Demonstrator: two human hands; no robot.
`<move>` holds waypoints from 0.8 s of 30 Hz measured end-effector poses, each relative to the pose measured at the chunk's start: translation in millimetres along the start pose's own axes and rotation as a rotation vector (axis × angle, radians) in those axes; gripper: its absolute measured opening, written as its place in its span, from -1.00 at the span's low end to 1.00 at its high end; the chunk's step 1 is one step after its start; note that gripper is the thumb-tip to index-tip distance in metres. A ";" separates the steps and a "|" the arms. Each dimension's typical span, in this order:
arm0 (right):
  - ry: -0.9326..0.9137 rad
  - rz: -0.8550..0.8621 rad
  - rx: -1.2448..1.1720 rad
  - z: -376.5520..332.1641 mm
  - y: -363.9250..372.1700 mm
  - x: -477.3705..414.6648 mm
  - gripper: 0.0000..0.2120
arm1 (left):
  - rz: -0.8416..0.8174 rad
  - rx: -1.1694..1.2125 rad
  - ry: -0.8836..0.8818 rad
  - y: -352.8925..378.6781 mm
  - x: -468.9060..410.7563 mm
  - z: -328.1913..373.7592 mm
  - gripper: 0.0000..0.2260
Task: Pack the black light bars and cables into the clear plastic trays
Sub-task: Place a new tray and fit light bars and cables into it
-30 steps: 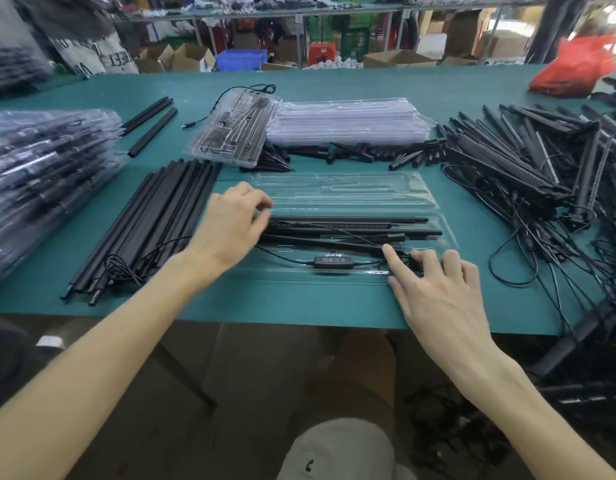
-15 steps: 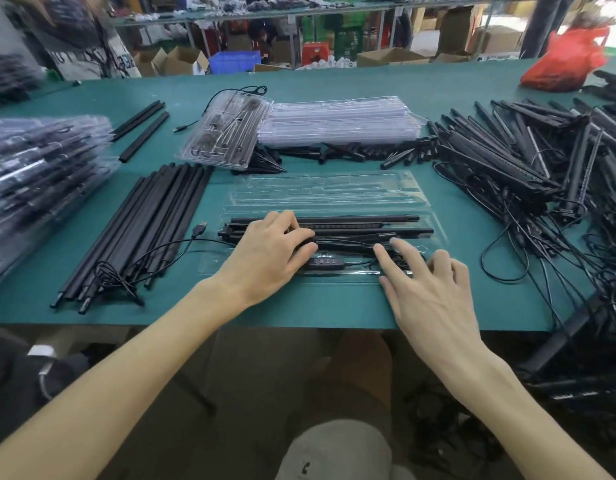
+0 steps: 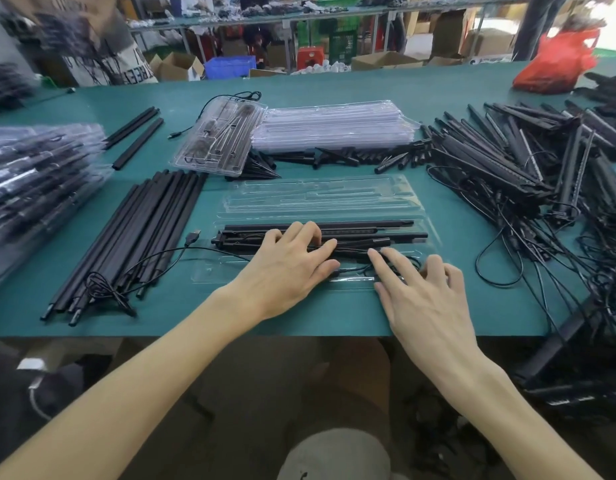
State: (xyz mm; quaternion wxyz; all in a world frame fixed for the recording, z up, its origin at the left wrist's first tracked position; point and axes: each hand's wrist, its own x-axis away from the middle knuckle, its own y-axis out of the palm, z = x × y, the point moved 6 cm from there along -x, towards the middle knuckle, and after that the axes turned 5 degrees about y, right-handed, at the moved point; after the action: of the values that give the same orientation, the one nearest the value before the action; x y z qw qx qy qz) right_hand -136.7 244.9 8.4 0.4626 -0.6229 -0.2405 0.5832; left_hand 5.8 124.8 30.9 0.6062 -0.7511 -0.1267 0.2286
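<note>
Black light bars [image 3: 368, 224] in clear tray [image 3: 213, 268] under left hand [image 3: 285, 268] and right hand [image 3: 424, 299], both hands flat, released

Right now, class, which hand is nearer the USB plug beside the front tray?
Left. The left hand is right of the USB plug; the right hand lies farther right.

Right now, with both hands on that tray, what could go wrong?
The USB plug and its cable lie outside the clear tray, across the loose bars; folding the lid could pinch the cable or drag them. The cable also crosses the light bars near the left hand, so they may not seat flat.
</note>
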 end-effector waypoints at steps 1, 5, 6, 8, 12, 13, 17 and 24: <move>-0.002 -0.002 0.003 -0.7 -0.4 -1.0 -0.51 | -0.006 -0.006 -0.009 1.7 -1.1 0.5 -0.49; -0.032 -0.028 0.026 -3.2 -0.9 -5.7 -0.54 | 0.011 -0.014 -0.013 0.3 -4.1 2.6 -0.51; -0.029 -0.037 0.027 -3.6 -1.4 -6.5 -0.54 | 0.020 -0.010 -0.008 -0.5 -4.0 2.8 -0.52; -0.012 -0.057 0.025 -4.9 -3.2 -9.5 -0.54 | 0.039 0.021 -0.007 -3.2 -3.1 2.2 -0.54; 0.009 -0.108 0.036 -7.9 -4.9 -15.1 -0.55 | 0.045 0.133 -0.020 -8.2 -3.2 0.8 -0.54; 0.008 -0.118 0.046 -9.2 -5.2 -15.6 -0.55 | 0.052 0.160 -0.022 -9.6 -4.5 -0.2 -0.54; -0.003 -0.152 0.070 -12.0 -4.5 -13.1 -0.50 | 0.102 0.277 -0.091 -12.6 -19.3 -14.2 -0.58; -0.004 -0.192 0.071 -11.9 -1.1 -8.2 -0.36 | 0.182 0.511 -0.292 -2.4 -72.5 -70.6 -0.76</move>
State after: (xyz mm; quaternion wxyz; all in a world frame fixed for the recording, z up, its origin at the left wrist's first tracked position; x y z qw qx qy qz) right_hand -126.8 235.0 12.2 0.5377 -0.5790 -0.2792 0.5456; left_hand -21.5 31.2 58.3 0.7280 -0.5418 -0.0832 0.4118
